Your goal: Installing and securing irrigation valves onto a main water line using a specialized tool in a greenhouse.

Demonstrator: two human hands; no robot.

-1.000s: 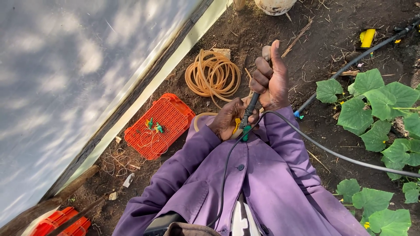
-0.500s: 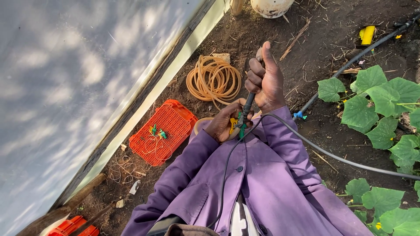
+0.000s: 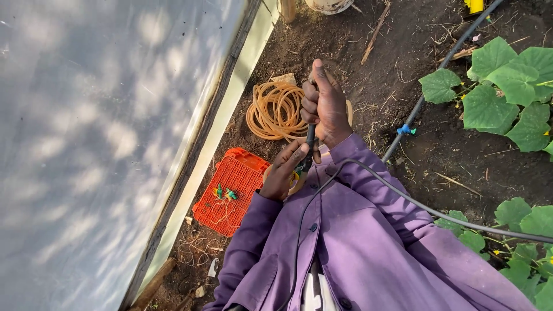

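My right hand (image 3: 324,105) is clenched around the upper end of a thin black hose (image 3: 374,178), thumb pointing up. The hose bends down past my purple sleeve and runs off to the right. My left hand (image 3: 283,170) pinches the hose just below, where a small green and yellow fitting (image 3: 300,169) sits. Both hands are held close to my chest, above the soil. How the fitting joins the hose is hidden by my fingers.
A coil of orange tubing (image 3: 277,111) lies on the soil beyond my hands. An orange plastic crate (image 3: 232,190) with small green parts sits left, beside a white sheet wall (image 3: 103,132). A black irrigation pipe (image 3: 429,92) with a blue clip and leafy plants (image 3: 507,92) are right.
The view has shifted so my hands sit lower and more central. My right hand has rotated slightly on the hose; my left hand stays at the fitting.
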